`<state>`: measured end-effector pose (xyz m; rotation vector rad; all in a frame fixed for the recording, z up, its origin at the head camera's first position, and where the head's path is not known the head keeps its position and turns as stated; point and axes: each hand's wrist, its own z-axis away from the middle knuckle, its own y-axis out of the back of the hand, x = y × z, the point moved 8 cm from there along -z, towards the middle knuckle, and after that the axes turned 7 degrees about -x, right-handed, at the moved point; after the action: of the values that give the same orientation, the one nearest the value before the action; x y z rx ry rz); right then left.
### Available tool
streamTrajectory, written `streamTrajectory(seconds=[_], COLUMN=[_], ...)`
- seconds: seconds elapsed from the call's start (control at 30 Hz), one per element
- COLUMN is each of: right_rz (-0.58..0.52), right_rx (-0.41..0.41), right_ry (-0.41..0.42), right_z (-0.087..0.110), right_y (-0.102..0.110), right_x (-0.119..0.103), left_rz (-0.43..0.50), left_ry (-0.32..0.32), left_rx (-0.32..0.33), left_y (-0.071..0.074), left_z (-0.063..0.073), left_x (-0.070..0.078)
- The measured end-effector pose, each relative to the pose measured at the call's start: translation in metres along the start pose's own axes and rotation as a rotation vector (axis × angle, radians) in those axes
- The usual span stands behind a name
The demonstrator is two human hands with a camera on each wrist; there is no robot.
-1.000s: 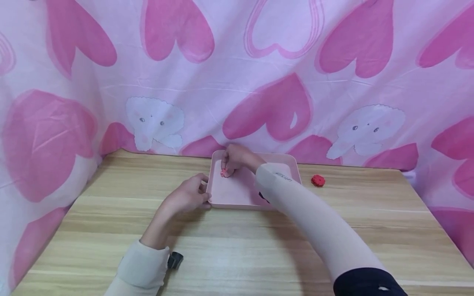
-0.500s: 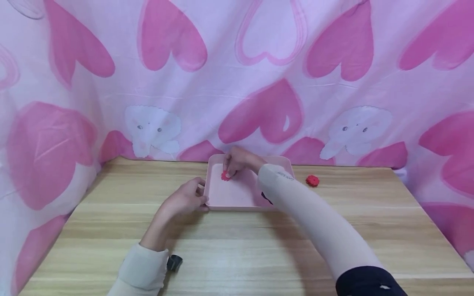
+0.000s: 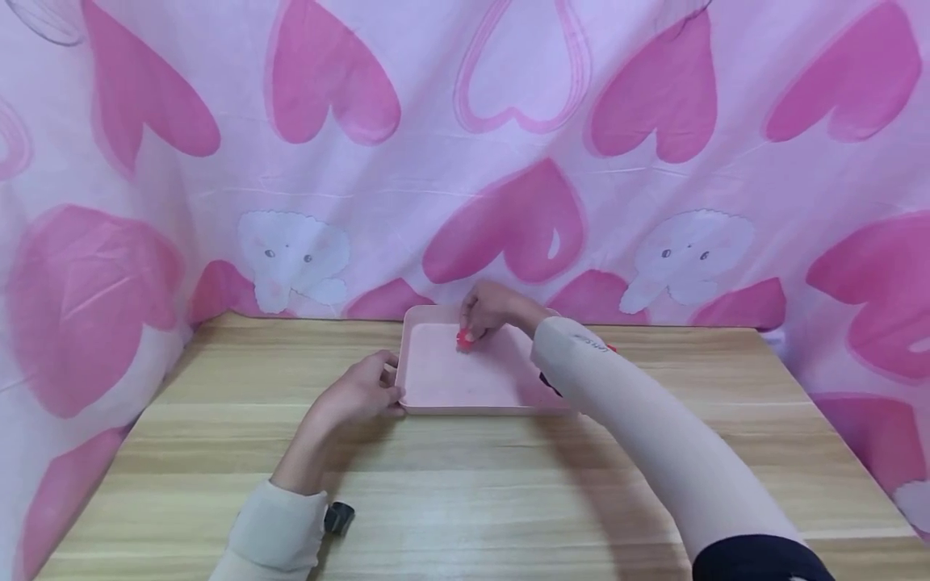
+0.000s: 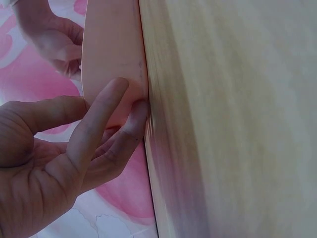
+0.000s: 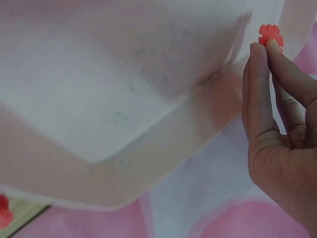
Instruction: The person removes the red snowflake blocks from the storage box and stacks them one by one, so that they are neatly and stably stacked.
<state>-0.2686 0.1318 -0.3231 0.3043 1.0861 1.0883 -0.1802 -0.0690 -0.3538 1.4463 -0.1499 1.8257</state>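
My right hand (image 3: 492,308) pinches a small red flower-shaped disc with notched edges (image 5: 270,32) between thumb and fingertips. In the head view the disc is over the left half of a shallow pink tray (image 3: 439,383), toward the back. At the tray's front left corner, my left hand (image 3: 361,389) holds the outside of the wall, with thumb and fingers around the corner. The left wrist view shows the fingertips right against the wall, low down by the wooden table.
Another red piece (image 3: 612,349) lies on the wooden table (image 3: 436,500) to the right of the tray, mostly hidden behind the right forearm. A pink curtain with hearts (image 3: 501,218) hangs along the table's back edge.
My right hand has moved to the right across the tray with the red disc pinched in it. The left hand stays at the tray's corner. The head view has shifted slightly.
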Motion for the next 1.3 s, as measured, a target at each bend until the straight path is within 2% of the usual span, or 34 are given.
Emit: streamTrajectory(seconds=[0.37,0.5,0.73,0.93,1.13,1.3], right_rz=[-0.05,-0.074,-0.02,-0.061,0.006,-0.037], right_rx=[0.03,0.047,0.088,0.078,0.096,0.099], right_ry=[-0.028,-0.003,-0.001,-0.027,-0.024,-0.02], right_z=[0.03,0.038,0.056,0.074,0.084,0.097], right_y=[0.025,0.034,0.052,0.067,0.082,0.085], right_x=[0.025,0.035,0.053,0.074,0.098,0.119], left_rz=[-0.004,-0.003,0.007,0.008,0.021,0.011], left_ry=[-0.013,-0.018,-0.015,-0.007,-0.012,-0.014], left_rx=[-0.02,-0.017,-0.014,-0.028,-0.02,-0.024], left_y=[-0.001,0.0,-0.001,-0.003,-0.002,-0.003], left_z=[0.002,0.003,0.004,0.004,0.006,0.005], left_x=[0.003,0.003,0.003,0.0,0.001,0.001])
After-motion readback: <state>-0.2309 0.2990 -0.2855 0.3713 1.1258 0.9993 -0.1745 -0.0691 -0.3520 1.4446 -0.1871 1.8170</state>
